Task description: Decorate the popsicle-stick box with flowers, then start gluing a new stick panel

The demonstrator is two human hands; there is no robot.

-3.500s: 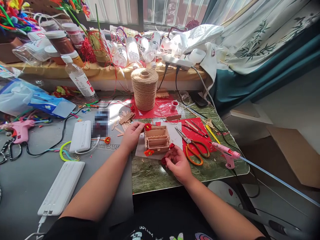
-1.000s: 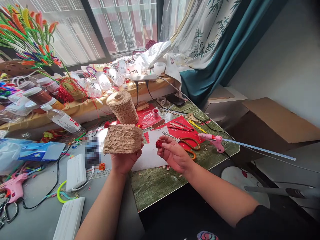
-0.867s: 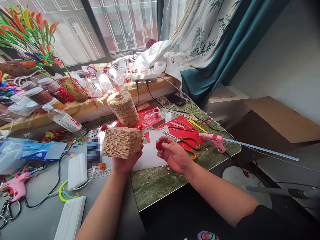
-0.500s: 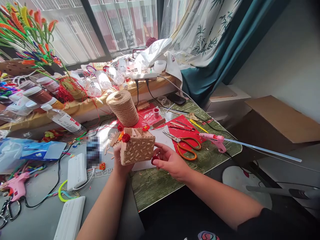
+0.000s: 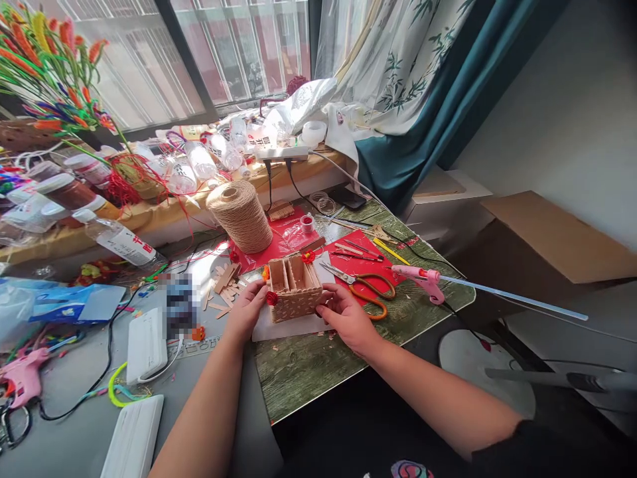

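At the far left of the tabletop (image 5: 199, 385), a pink glue gun (image 5: 26, 380) lies near two white power banks (image 5: 147, 346). Next comes a clear ruler (image 5: 202, 347) with an orange flower (image 5: 198, 332) at its edge, then a loose pile of flat wooden sticks (image 5: 226, 289). The left hand (image 5: 245, 311) is at the left end of the small box (image 5: 297, 304), its fingers bent against that wall and holding it.

The box is upright, open side up, over a white sheet (image 5: 263, 331) on the green wood-patterned mat (image 5: 293, 368); whether its base touches the paper cannot be told. It is tan, with pale chips dotted over its near wall and a wavy, beaded-looking rim. Inside, thin upright dividers split it into narrow bays, with several layered close together toward the right. An orange-yellow flower (image 5: 265, 273) sits at the far left corner, a deep red one at the near left, and a red bloom with a yellow centre at the far right.

The right hand (image 5: 348, 320) is at the right end, fingers curled close to the wall; whether they grip it cannot be told. Further right lie orange-handled scissors (image 5: 371, 287) and a second pink glue gun (image 5: 423, 280).
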